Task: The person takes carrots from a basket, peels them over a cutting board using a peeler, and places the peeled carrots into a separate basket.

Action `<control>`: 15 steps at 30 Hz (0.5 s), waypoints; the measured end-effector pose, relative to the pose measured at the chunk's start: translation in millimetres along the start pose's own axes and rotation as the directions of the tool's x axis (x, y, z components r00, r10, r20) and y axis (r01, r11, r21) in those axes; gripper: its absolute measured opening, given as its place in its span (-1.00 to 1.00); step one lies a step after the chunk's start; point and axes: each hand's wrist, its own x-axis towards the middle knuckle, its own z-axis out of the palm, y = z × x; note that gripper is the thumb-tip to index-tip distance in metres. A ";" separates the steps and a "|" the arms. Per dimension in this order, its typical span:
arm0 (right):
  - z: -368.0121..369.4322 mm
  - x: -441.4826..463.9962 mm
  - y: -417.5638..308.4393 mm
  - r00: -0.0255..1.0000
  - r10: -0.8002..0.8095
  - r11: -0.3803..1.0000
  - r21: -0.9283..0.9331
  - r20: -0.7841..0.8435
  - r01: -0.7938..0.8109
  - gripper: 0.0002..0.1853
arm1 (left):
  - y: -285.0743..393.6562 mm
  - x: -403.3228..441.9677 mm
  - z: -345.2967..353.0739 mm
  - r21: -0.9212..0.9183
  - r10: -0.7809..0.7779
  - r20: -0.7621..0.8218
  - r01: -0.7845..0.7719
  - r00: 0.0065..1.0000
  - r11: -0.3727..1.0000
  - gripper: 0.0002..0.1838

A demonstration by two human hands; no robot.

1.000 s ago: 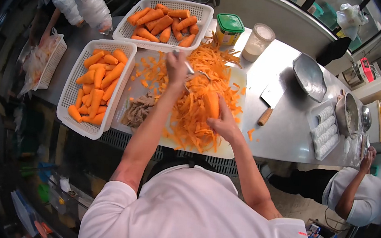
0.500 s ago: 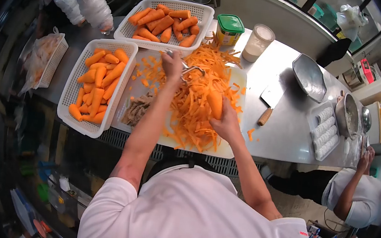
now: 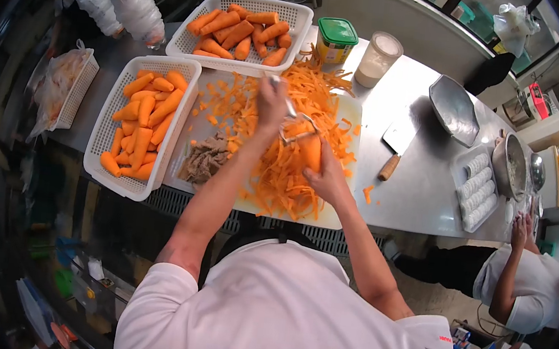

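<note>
My left hand (image 3: 272, 104) is closed round the handle of a metal peeler (image 3: 302, 130). The peeler's wide head lies against the upper part of a carrot (image 3: 309, 153), which my right hand (image 3: 327, 177) grips near its lower end. Under both hands spreads a thick heap of orange carrot peelings (image 3: 280, 183) on a pale cutting board (image 3: 330, 219). A greyish-brown clump (image 3: 206, 158), its kind unclear, lies beside my left forearm.
White baskets of carrots stand left (image 3: 100, 145) and behind (image 3: 182, 47). A green-lidded tub (image 3: 336, 42), a clear container (image 3: 377, 61), a cleaver (image 3: 399, 139), a dark tray (image 3: 454, 111) and a tray of white rolls (image 3: 477, 188) sit rightward. A co-worker (image 3: 520, 281) stands at right.
My left hand has moved right and slightly down, bringing the peeler from above the peelings onto the carrot. My right hand still holds the carrot, shifted slightly left.
</note>
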 end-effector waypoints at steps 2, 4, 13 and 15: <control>0.9 6.0 -5.0 1.000 0.023 0.999 -0.035 -0.015 -0.023 -0.15 | 3.4 -4.0 5.4 0.108 0.008 0.079 -0.016 0.997 0.994 -0.67; -1.5 -1.0 -6.5 1.000 0.008 0.996 -0.087 -0.025 -0.010 -0.17 | 14.5 14.3 -6.1 0.016 -0.171 -0.195 0.177 0.966 0.984 -0.68; 1.2 -4.2 -6.9 0.988 -0.098 0.950 -0.309 -0.123 0.056 -0.23 | 9.8 18.3 -13.9 -0.004 -0.274 -0.113 0.275 0.955 0.961 -0.66; 2.0 -4.2 -6.4 0.968 -0.173 0.935 -0.338 -0.180 0.105 -0.25 | 6.5 7.0 0.7 0.027 -0.134 -0.065 0.136 0.989 0.990 -0.66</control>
